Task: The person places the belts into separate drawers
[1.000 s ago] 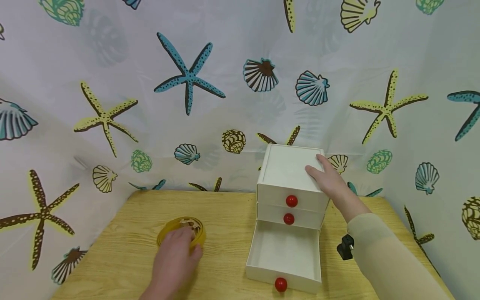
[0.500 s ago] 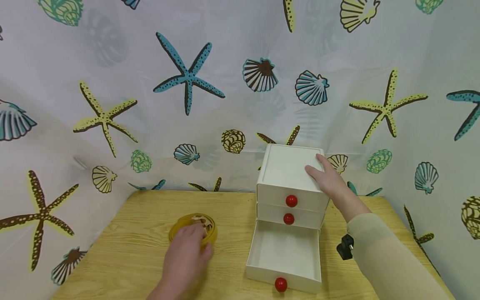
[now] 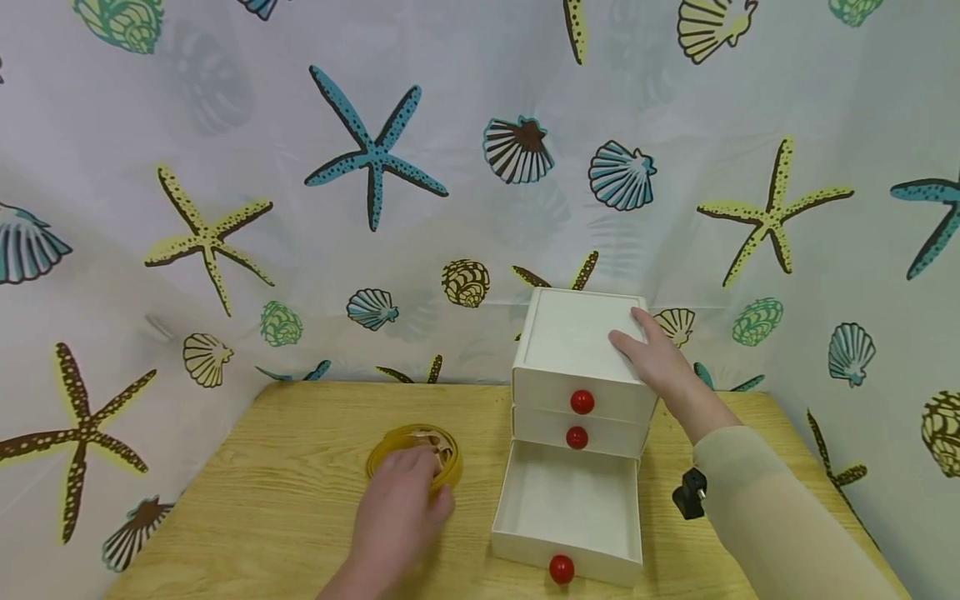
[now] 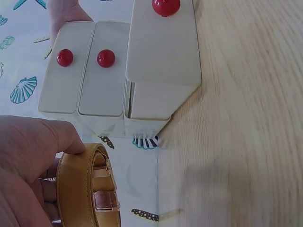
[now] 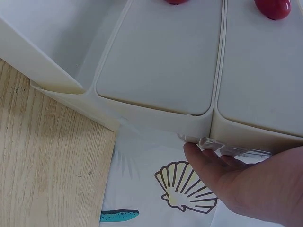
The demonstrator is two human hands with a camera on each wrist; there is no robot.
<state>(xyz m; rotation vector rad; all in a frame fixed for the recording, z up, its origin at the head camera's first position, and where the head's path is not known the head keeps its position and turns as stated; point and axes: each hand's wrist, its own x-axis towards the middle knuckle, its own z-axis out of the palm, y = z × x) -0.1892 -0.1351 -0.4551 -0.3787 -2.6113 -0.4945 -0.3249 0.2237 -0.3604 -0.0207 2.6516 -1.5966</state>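
Note:
My left hand (image 3: 395, 510) grips a coiled mustard-yellow belt (image 3: 453, 473) over the left part of the table, beside the drawer unit. Seen from the left wrist, the thumb lies on the outside of the belt (image 4: 75, 189) and other fingers show behind it; a rose-gold buckle (image 4: 102, 199) sits within the coil. A small white drawer unit (image 3: 581, 329) with red knobs stands to the right. Its bottom drawer (image 3: 570, 500) is pulled out with nothing inside; the upper two are closed. On the unit's right top edge rests my right hand (image 3: 663, 362), its fingers (image 5: 203, 163) against the side.
The wooden table (image 3: 292, 467) ends at a hanging white cloth (image 3: 420, 250) printed with starfish and shells. Below the right sleeve (image 3: 757, 500) a small black device (image 3: 690, 494) shows at the wrist.
My left hand has moved steadily rightward with the coiled belt, closer to the pulled-out drawer. The right hand and the drawer unit have stayed in place.

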